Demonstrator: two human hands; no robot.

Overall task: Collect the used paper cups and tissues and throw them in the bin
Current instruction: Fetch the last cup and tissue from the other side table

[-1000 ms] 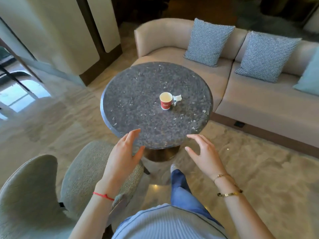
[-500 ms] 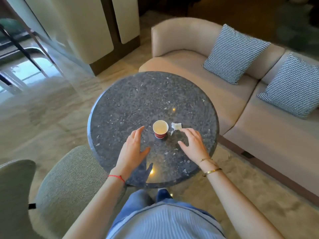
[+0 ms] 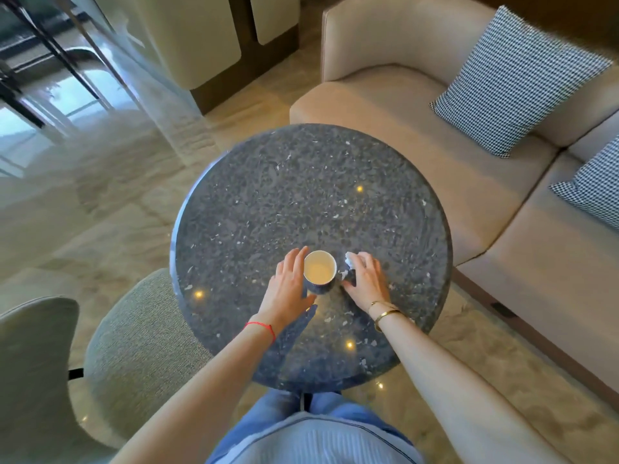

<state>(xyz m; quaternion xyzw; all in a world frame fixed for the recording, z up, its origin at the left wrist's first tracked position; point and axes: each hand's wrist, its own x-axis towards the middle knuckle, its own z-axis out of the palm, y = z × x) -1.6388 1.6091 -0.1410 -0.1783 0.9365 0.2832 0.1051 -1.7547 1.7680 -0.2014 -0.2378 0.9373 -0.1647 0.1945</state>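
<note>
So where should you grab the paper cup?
Probably around its side wall, below the rim, coming from the left. The paper cup stands upright with its mouth open, and the left hand is already cupped beside it. The tissue and the right hand crowd the other side.

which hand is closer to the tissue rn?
Right. The right hand is over the tissue, fingers on it; the left hand is across the paper cup, beside its left wall.
</note>
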